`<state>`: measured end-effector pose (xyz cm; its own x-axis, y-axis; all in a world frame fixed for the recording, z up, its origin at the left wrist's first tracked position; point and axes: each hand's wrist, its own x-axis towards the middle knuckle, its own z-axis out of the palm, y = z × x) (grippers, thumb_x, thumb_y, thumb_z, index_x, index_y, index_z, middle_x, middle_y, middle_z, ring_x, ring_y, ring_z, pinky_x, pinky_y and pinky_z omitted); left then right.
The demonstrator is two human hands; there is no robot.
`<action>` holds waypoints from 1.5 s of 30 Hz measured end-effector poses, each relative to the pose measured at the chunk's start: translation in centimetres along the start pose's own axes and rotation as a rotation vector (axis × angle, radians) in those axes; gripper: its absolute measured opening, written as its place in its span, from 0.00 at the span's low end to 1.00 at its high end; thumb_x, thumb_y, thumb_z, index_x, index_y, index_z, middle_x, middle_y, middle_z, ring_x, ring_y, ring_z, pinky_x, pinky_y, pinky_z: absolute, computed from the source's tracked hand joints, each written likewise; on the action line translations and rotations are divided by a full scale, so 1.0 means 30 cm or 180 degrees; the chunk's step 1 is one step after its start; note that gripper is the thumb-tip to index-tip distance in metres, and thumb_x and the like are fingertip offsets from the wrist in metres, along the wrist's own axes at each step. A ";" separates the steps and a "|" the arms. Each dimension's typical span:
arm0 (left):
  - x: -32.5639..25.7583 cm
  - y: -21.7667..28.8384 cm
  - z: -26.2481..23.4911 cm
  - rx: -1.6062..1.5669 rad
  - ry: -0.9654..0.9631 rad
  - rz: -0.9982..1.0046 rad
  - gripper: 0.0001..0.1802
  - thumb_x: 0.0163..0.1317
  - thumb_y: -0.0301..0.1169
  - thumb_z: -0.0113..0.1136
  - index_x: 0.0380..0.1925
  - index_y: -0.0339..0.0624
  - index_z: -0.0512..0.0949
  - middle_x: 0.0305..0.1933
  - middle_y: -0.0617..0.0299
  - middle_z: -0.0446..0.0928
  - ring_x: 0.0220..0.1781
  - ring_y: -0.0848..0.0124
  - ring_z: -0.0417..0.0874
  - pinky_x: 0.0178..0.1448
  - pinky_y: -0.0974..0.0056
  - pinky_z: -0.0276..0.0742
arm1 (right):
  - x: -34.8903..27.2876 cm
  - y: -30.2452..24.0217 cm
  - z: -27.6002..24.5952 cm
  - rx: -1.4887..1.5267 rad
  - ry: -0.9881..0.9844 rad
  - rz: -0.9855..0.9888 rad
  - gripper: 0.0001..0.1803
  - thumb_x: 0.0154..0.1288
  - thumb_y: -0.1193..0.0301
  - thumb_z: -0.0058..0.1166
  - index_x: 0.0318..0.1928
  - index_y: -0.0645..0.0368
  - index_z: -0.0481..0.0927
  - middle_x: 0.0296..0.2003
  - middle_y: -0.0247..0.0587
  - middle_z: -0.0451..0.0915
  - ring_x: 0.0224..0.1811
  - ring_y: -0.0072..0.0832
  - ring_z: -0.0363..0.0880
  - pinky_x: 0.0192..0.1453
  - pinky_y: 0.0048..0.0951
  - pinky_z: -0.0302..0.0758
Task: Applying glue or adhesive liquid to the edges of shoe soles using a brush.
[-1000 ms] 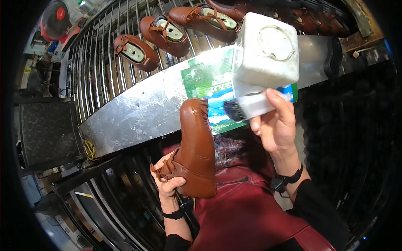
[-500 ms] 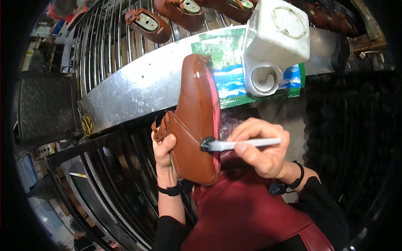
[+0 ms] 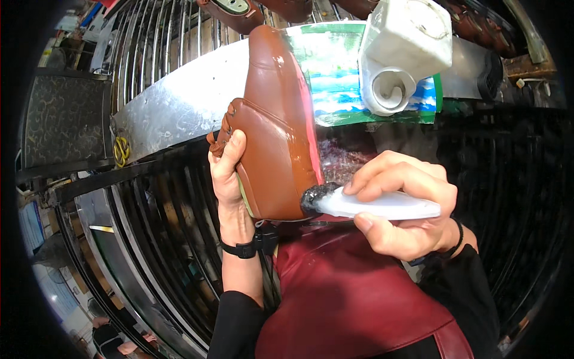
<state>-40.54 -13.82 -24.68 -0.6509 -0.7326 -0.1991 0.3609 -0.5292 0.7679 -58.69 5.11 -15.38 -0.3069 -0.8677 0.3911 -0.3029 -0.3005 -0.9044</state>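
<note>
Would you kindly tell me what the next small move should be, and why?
Perhaps the right hand should sweep the brush lightly around the heel, since the dark bristles are at the heel's edge and the left hand holds the brown shoe.

Scuffed metal ledge [image 3: 173, 102] caught the light. Green-and-blue sheet [image 3: 336, 96] lay on it; white container [image 3: 406, 42], round mouth open, sat on the sheet. Beyond, I saw brown shoes [image 3: 246, 23] resting on a metal-bar rack [image 3: 147, 51].

L grip [image 3: 226, 173] clamped; R grip [image 3: 415, 232] pinched.
</note>
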 end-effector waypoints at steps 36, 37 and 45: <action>0.597 0.351 -0.081 0.2254 0.1242 0.1603 0.23 0.65 0.31 0.73 0.57 0.32 0.84 0.50 0.51 0.88 0.45 0.63 0.90 0.54 0.59 0.87 | 0.166 0.326 -0.005 0.2858 0.2835 0.1693 0.09 0.75 0.70 0.58 0.38 0.63 0.78 0.31 0.52 0.86 0.24 0.39 0.87 0.25 0.36 0.84; 0.732 0.418 -0.127 0.2878 0.1392 0.1625 0.25 0.62 0.33 0.75 0.57 0.32 0.85 0.51 0.49 0.89 0.46 0.62 0.91 0.56 0.58 0.86 | 0.168 0.323 -0.032 0.2717 0.2888 0.1611 0.09 0.74 0.70 0.58 0.38 0.63 0.78 0.31 0.52 0.87 0.25 0.38 0.87 0.25 0.35 0.84; 1.218 0.493 -0.066 0.6435 0.2045 0.0010 0.42 0.54 0.61 0.71 0.57 0.36 0.85 0.58 0.37 0.86 0.62 0.42 0.87 0.69 0.47 0.81 | 0.181 0.337 -0.034 0.2645 0.2894 0.1725 0.10 0.75 0.70 0.58 0.38 0.65 0.78 0.30 0.52 0.85 0.24 0.39 0.87 0.25 0.35 0.84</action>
<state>-57.65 -49.26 -21.81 -0.2299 -0.9732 0.0114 -0.9666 0.2297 0.1134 -64.34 -2.24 -22.23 -0.7964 -0.4817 -0.3657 0.5799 -0.4363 -0.6880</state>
